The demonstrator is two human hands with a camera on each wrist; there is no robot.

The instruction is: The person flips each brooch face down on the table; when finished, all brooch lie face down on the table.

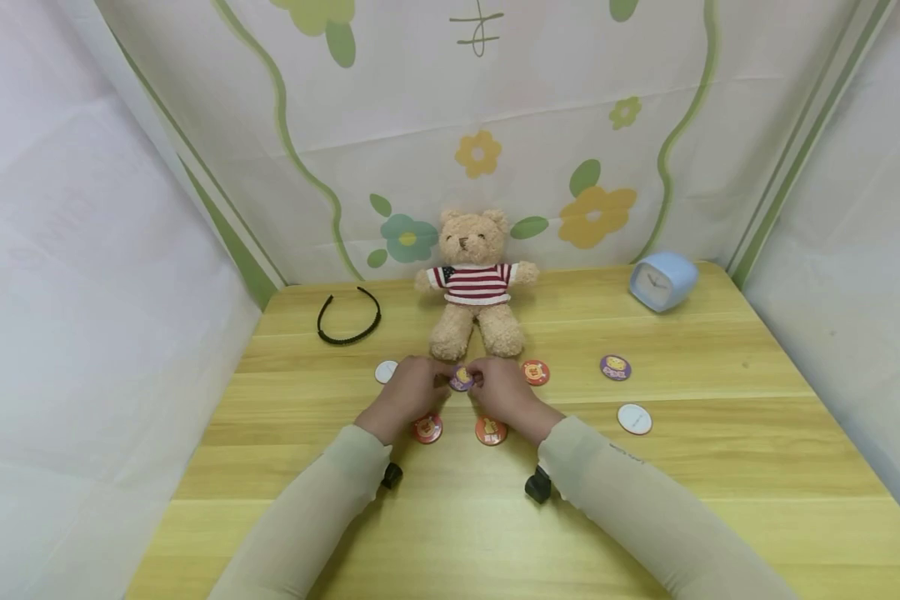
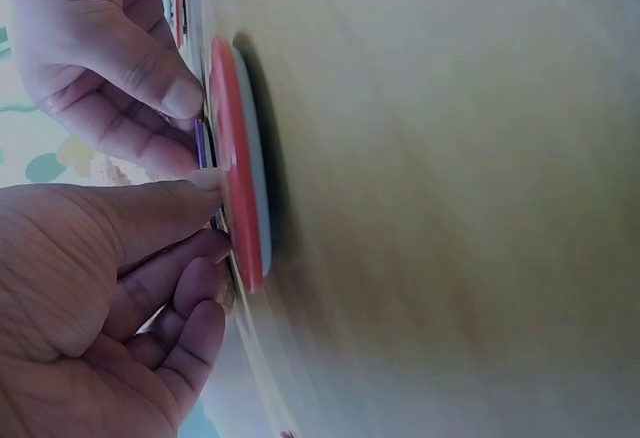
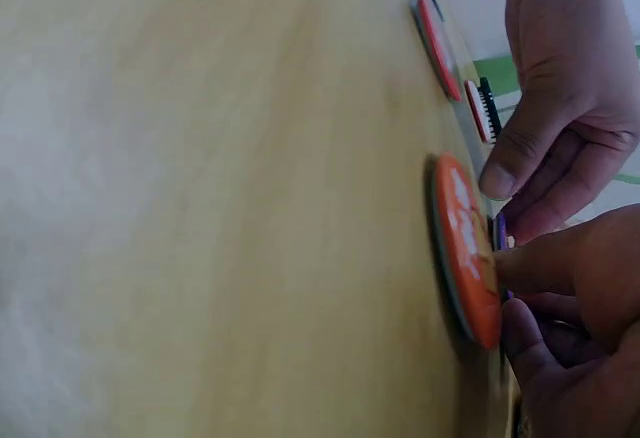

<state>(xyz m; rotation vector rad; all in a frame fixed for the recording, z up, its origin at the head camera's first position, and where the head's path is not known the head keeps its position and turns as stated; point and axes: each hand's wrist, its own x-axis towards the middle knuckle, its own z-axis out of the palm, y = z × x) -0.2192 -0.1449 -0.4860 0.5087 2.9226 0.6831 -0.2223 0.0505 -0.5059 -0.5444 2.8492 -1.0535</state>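
Observation:
A round purple badge [image 1: 461, 379] with a yellow picture is held between both hands, just below the teddy bear's [image 1: 476, 283] feet. My left hand [image 1: 414, 388] pinches its left edge with thumb and fingertips. At the opposite edge, the thumb and fingers of my right hand [image 1: 504, 390] pinch it too. The left wrist view shows a red-rimmed badge [image 2: 240, 168] in front of the fingertips, hiding much of the purple one. An orange badge [image 3: 467, 248] lies nearest the right hand in the right wrist view.
Around the hands lie a red badge [image 1: 427, 428], a second orange badge [image 1: 536, 372] and a white disc [image 1: 386, 372]. Farther right are another purple badge [image 1: 616, 367] and a white disc [image 1: 635, 419]. A black headband [image 1: 349, 339] and blue clock [image 1: 663, 282] stand farther back.

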